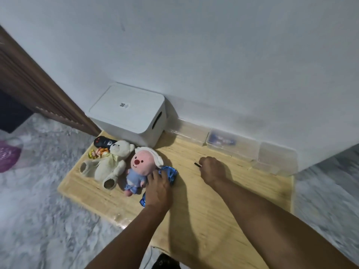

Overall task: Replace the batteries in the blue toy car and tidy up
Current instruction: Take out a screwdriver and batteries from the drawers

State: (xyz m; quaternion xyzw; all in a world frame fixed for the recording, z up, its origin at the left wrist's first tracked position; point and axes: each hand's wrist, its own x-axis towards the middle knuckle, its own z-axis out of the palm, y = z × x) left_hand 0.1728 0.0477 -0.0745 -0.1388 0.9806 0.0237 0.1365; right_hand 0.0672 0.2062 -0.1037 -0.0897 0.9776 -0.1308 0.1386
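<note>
So the wooden table (223,200) is the anchor here, low on a grey floor, and everything sits on it. At its back edge against the wall there's a white lidded box (128,115), then a row of clear plastic containers (233,144) to the right of that box, one with something blue inside (batteries maybe, can't tell). On the table's left side are a cream teddy bear (110,162) and a pink-faced plush (138,169), touching each other.

The blue toy car (169,172) is near the table's middle, right against the plush, mostly hidden under the left hand (158,188), whose fingers lie spread over it, pressing rather than wrapping. The right hand (212,169) is curled tight around a thin dark tool (197,165), probably a screwdriver.

Looks like the very start: battery cover not open yet. Next I'd guess flip the car underside-up, hold it steady, and line the tool tip up on the screw.
</note>
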